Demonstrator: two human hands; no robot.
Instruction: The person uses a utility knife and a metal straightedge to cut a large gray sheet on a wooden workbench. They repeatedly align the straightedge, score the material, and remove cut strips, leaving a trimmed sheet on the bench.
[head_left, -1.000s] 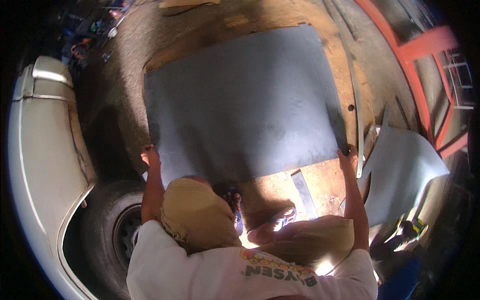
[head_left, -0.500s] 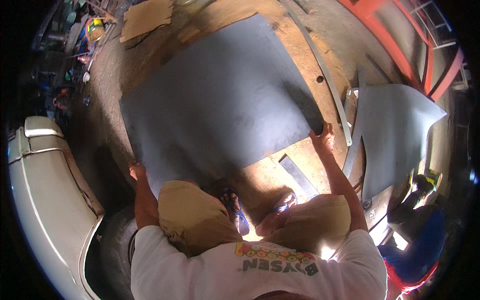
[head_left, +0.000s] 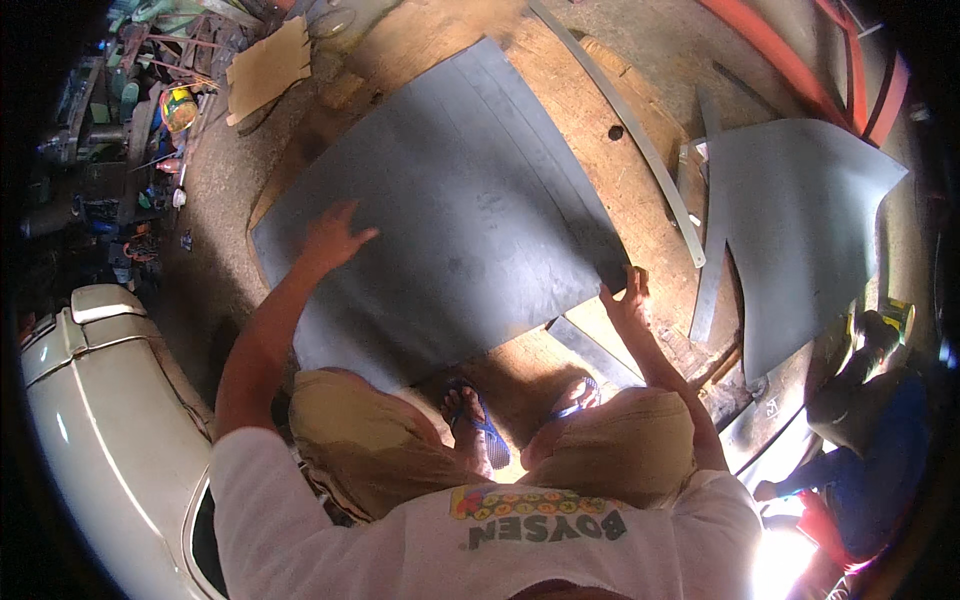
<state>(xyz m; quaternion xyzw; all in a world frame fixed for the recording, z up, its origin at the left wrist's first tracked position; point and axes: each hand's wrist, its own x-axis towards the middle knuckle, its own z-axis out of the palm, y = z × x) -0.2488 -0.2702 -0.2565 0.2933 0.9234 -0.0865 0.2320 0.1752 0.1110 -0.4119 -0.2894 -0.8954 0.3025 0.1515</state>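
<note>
A large dark grey metal sheet (head_left: 440, 210) lies on a brown board before me, a faint line running near its right edge. My left hand (head_left: 338, 240) is over the sheet's left part, fingers spread, holding nothing; whether it touches the surface I cannot tell. At the near right corner my right hand (head_left: 628, 300) grips the sheet's edge between thumb and fingers. Just beneath that near edge, a narrow grey metal strip (head_left: 595, 352) sticks out toward my foot.
A long metal bar (head_left: 640, 140) lies beyond the sheet's right side. Farther right are another grey sheet (head_left: 810, 230) and red beams (head_left: 780, 60). A co-worker in blue (head_left: 880, 470) crouches at lower right. A pale vehicle panel (head_left: 110, 420) stands left; cardboard (head_left: 268, 70) and clutter lie far left.
My left hand has let go of the sheet's left edge and moved up and inward over it. The sheet now lies flatter, its far edge lower in view. My right hand stays at its corner.
</note>
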